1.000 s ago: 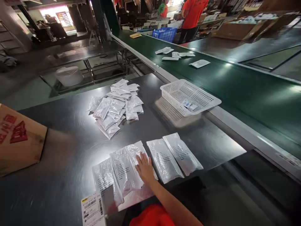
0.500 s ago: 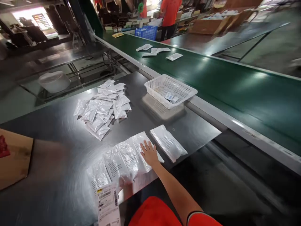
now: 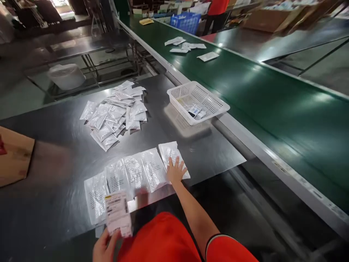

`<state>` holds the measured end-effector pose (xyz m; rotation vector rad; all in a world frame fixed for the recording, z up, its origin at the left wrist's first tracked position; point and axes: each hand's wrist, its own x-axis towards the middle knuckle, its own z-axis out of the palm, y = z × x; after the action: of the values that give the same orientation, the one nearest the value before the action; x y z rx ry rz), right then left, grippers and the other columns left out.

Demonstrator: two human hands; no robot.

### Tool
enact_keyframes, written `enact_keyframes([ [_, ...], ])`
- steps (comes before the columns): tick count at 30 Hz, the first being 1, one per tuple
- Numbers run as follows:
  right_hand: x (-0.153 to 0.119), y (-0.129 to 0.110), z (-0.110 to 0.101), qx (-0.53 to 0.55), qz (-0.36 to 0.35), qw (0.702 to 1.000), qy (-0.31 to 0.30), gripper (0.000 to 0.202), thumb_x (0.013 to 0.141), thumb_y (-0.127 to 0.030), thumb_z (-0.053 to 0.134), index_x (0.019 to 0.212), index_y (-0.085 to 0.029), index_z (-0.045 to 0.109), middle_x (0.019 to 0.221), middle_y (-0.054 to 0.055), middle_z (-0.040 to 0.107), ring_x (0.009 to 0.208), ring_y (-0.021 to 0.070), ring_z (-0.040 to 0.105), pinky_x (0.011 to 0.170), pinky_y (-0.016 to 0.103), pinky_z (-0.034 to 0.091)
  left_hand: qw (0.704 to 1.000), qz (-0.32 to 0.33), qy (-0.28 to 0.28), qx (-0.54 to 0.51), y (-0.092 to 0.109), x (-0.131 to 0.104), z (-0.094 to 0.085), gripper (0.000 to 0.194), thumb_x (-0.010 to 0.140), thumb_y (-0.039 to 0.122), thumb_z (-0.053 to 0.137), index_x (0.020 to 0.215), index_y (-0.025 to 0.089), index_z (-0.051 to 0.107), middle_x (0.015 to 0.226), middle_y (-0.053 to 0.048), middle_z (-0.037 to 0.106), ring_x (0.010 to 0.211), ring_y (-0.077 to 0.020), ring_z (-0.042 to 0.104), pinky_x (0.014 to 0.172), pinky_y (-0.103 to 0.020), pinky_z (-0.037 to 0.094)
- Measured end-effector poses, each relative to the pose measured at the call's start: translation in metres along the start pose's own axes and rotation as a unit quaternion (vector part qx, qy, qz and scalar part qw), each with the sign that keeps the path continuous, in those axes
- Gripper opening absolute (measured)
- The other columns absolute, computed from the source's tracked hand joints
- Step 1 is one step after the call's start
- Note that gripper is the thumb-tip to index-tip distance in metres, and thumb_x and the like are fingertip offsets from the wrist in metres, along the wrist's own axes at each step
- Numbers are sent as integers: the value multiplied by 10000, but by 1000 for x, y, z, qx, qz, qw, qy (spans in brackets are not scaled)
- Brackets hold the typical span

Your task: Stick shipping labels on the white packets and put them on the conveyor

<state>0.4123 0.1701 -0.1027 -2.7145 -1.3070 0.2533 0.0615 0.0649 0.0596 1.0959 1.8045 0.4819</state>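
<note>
Five white packets lie side by side along the table's near edge. My right hand [image 3: 176, 171] rests with spread fingers on the rightmost packet [image 3: 167, 148], which touches or nearly touches its neighbour [image 3: 154, 171]. At the bottom, my left hand [image 3: 105, 247] pinches the lower edge of a printed shipping label [image 3: 117, 211]. The label hangs over the near ends of the left packets, partly covering them. Farther back on the metal table, a loose pile of smaller white packets [image 3: 116, 109] is heaped.
A white perforated basket [image 3: 198, 102] with small packets stands at the table's back right, beside a green conveyor [image 3: 245, 83] carrying several packets. A cardboard box [image 3: 15, 156] is at left. Beyond the conveyor are a blue crate [image 3: 185, 22] and a person in red [image 3: 218, 7].
The rightmost packet, formerly apart, now sits against the row, and my right hand has moved onto it. My left hand has come into view with the label, which is higher in the picture.
</note>
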Motion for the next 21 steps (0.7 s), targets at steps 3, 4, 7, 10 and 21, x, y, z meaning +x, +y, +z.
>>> enact_keyframes([
  [3,-13,-5,-6,97,-37,994,26,471,960,-363,332,1407,-318,470,1556,120,280,1415,423,189,1029,723,175,997,40,-62,-22,32,4,48,523,661,621,668,898,160,734,923,-90,792,885,-292,718,792,-339,565],
  [4,-15,-3,-15,136,-32,990,37,472,965,-386,311,1393,-295,490,1540,136,304,1410,424,201,1025,730,181,996,47,-71,-36,43,4,65,515,687,609,655,924,158,730,940,-91,790,894,-287,715,806,-346,561],
  [7,-17,5,-59,309,-99,946,25,496,969,-441,290,1347,-221,524,1454,163,417,1362,353,333,1066,625,285,985,52,-122,-110,72,3,112,488,739,556,648,998,147,710,1015,-95,775,931,-276,703,853,-362,549],
  [10,-16,6,-113,511,-239,814,-142,461,934,-447,430,1314,-206,527,1260,117,594,1096,225,588,929,381,494,964,37,-188,-182,88,1,148,476,759,508,660,1051,132,690,1044,-110,764,928,-275,699,874,-384,539],
  [21,-36,56,-162,453,-213,844,-194,146,818,-299,619,921,-240,705,818,-3,716,698,159,638,656,264,496,940,-26,-255,-227,111,-2,203,960,738,470,728,1490,163,217,619,47,651,561,-134,600,603,-253,483],
])
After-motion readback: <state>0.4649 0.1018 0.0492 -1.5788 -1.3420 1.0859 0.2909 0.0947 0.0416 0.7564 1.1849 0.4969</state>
